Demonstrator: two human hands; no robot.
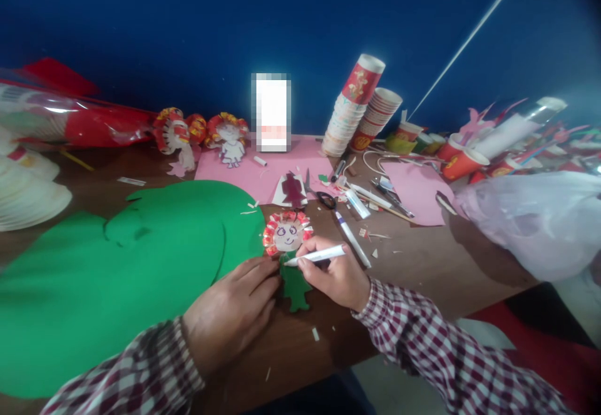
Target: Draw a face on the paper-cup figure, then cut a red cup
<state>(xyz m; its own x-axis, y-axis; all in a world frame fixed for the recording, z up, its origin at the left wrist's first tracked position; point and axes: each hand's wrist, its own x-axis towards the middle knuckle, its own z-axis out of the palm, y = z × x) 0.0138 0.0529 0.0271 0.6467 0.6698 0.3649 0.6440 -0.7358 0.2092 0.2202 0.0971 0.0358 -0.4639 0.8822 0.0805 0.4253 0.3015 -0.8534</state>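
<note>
A paper doll lies on the table in front of me, with a drawn smiling face point(287, 235) inside a red and yellow ruffled ring. Below the face is its green paper body point(297, 290). My right hand point(335, 274) pinches a white marker point(323, 255), whose tip rests at the upper part of the green body. On the other side, my left hand point(235, 308) lies flat with its fingers stretched out, fingertips at the body's left edge. Another marker point(352, 240) with a purple band lies just beyond my right hand.
A large green sheet point(154, 277) covers the table's left side. Black-handled scissors point(325, 200), a maroon cutout point(293, 189) and paper scraps lie beyond the doll. Stacked paper cups point(350, 111) lean near the blue wall. A white plastic bag point(539, 221) sits at right.
</note>
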